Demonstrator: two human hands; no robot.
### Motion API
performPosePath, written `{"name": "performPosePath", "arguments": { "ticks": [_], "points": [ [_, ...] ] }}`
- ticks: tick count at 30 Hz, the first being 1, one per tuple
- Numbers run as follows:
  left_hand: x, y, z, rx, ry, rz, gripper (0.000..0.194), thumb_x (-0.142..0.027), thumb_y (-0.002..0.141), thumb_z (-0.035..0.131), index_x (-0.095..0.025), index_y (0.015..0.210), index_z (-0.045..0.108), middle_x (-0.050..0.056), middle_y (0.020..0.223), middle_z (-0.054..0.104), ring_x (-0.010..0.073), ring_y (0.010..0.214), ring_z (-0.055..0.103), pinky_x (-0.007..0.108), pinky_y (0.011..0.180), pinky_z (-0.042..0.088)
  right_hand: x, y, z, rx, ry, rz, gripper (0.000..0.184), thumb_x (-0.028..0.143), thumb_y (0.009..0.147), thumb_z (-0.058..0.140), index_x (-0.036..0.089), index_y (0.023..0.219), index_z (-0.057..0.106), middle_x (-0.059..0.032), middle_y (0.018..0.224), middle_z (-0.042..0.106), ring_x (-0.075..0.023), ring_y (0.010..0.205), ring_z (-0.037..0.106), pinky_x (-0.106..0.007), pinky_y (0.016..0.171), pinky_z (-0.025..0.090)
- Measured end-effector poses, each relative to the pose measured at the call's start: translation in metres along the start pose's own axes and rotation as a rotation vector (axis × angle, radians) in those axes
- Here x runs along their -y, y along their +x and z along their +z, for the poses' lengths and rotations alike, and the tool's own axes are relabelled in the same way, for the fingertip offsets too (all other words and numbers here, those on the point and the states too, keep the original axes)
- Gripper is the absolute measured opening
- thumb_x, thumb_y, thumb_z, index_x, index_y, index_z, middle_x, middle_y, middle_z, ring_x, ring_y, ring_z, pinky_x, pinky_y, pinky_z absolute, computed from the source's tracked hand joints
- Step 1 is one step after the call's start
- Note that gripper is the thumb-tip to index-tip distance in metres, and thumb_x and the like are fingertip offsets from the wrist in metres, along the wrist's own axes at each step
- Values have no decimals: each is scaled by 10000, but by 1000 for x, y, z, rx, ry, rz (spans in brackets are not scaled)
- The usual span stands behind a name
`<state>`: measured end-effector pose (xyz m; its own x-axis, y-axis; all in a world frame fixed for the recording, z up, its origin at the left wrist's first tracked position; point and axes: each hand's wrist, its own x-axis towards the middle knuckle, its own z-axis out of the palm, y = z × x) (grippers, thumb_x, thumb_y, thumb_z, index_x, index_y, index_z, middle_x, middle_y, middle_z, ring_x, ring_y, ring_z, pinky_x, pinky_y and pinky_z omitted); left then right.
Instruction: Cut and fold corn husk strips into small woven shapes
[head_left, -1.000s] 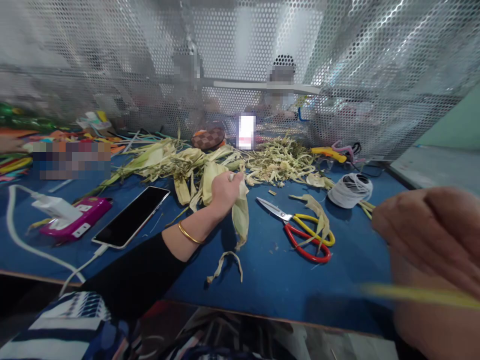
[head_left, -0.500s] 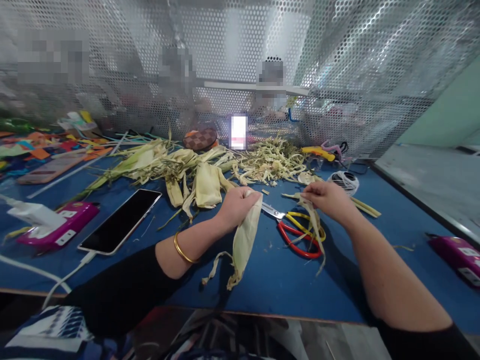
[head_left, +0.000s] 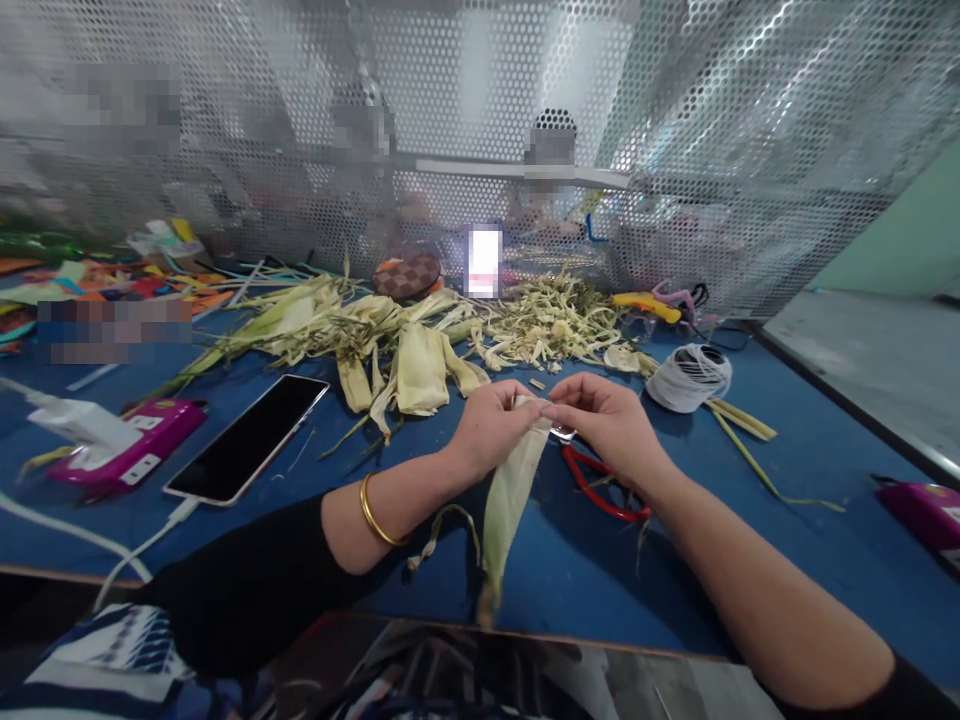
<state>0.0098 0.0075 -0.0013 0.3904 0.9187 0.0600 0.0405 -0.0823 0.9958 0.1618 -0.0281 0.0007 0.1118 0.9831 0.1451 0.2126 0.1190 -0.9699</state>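
Observation:
My left hand is closed on the upper end of a long pale corn husk, which hangs down towards the table's near edge. Right beside it, my right hand pinches at the top of the same husk, the fingertips of both hands meeting there. Whether a separate husk strip is also inside the right fingers is hidden. Scissors with a red handle lie under my right hand, which covers most of them. A thin curled husk strip trails left of the held husk.
Behind my hands are heaps of corn husks and shredded husk. A ball of white string and dry stalks lie right. A phone and purple power strip are left. A perforated metal screen stands behind.
My right hand has moved left from beside the scissors to my left hand, and now pinches at the husk top. The thin husk strip it held is now mostly hidden.

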Motion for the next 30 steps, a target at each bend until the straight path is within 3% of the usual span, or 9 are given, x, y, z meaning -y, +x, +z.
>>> {"name": "performPosePath", "arguments": {
  "ticks": [4,7,17,25,30],
  "points": [
    [-1,0,-1,65,-79,-38,223,-354,667,640,-145,616,582,-34,534,512,77,491,414,204,481,322,-2,0,-2,-5,-42,-17,258,396,631,767,182,709,646,10,587,632,-126,549,559,-256,547,441],
    [-1,1,-3,87,-24,13,235,-355,706,599,-139,615,598,-26,540,521,79,499,425,204,482,324,-3,-1,-7,-20,-151,-73,211,379,678,732,185,707,655,7,605,634,-125,556,549,-258,553,434],
    [5,2,-3,31,198,192,249,-331,767,544,-137,638,632,-16,566,532,93,545,440,205,499,331,-6,-5,0,-71,-134,-65,204,384,690,717,188,699,663,2,597,643,-132,550,549,-254,524,415],
    [6,2,0,-15,137,159,238,-300,768,547,-133,626,642,-11,581,552,97,560,453,214,535,352,5,-13,4,-155,-418,-254,116,295,738,638,190,692,652,6,597,617,-127,550,530,-250,532,389],
    [6,2,0,-71,149,175,267,-344,787,560,-143,630,642,-8,603,568,108,585,470,222,552,361,2,-11,10,-150,-170,-121,222,395,711,676,179,722,631,-5,615,621,-130,545,534,-248,509,410]
  ]
}}
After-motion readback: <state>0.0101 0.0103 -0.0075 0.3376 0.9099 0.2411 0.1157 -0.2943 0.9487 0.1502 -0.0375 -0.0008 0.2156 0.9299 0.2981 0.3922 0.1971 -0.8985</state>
